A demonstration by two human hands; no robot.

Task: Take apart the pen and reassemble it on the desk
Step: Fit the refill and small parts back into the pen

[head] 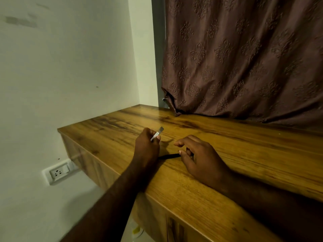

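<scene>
My left hand (147, 145) is closed around a pale silvery pen part (157, 133), whose flat end sticks up and to the right past my fingers. A thin dark pen part (170, 156) lies on the wooden desk (244, 154) between my hands. My right hand (197, 154) rests on the desk with its thumb and a finger pinched on the right end of the dark part. The far end of that part is hidden under my fingers, and its left end runs behind my left wrist.
A brown patterned curtain (244, 58) hangs onto the back of the desk at the right. A white wall (70, 58) borders the desk's left end, with a power socket (57, 172) below the desk edge. Cabinet fronts (174, 227) sit under the near edge.
</scene>
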